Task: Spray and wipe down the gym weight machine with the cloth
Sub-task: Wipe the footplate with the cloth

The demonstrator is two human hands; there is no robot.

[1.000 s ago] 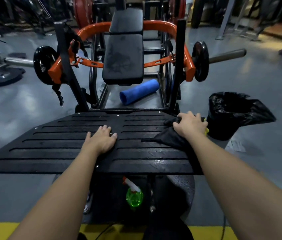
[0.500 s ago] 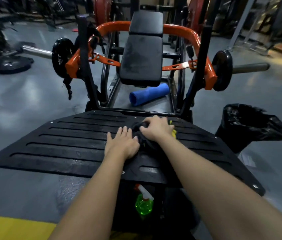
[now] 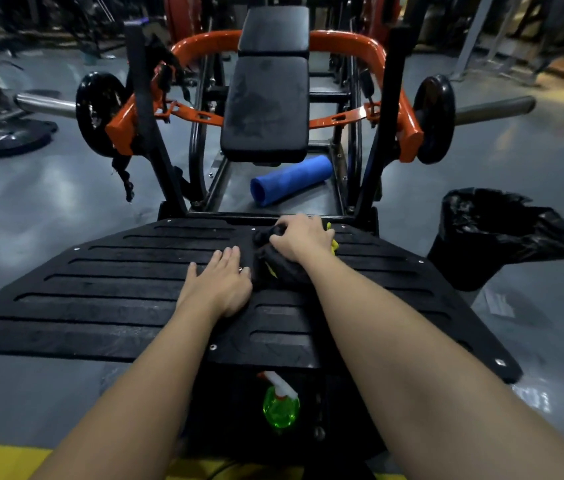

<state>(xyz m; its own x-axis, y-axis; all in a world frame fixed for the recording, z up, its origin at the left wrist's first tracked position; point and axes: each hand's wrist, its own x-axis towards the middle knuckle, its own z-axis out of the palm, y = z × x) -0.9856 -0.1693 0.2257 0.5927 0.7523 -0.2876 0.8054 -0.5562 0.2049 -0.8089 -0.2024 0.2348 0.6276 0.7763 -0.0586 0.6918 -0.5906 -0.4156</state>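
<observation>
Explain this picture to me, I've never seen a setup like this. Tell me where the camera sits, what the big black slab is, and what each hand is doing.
The camera is worn on the person's head and looks forward and down, so the two bare arms reach in from the bottom edge. The black ribbed slab is the footplate of a gym weight machine. Beyond it are the machine's black padded seat and orange frame. The left hand lies flat on the footplate with its fingers straight and holds nothing. The right hand grips a dark cloth with a bit of yellow showing, bunched against the plate near its far edge. A green spray bottle stands below the plate's near edge. A blue roll lies under the seat. A bin lined with a black bag stands on the floor at right.
</observation>
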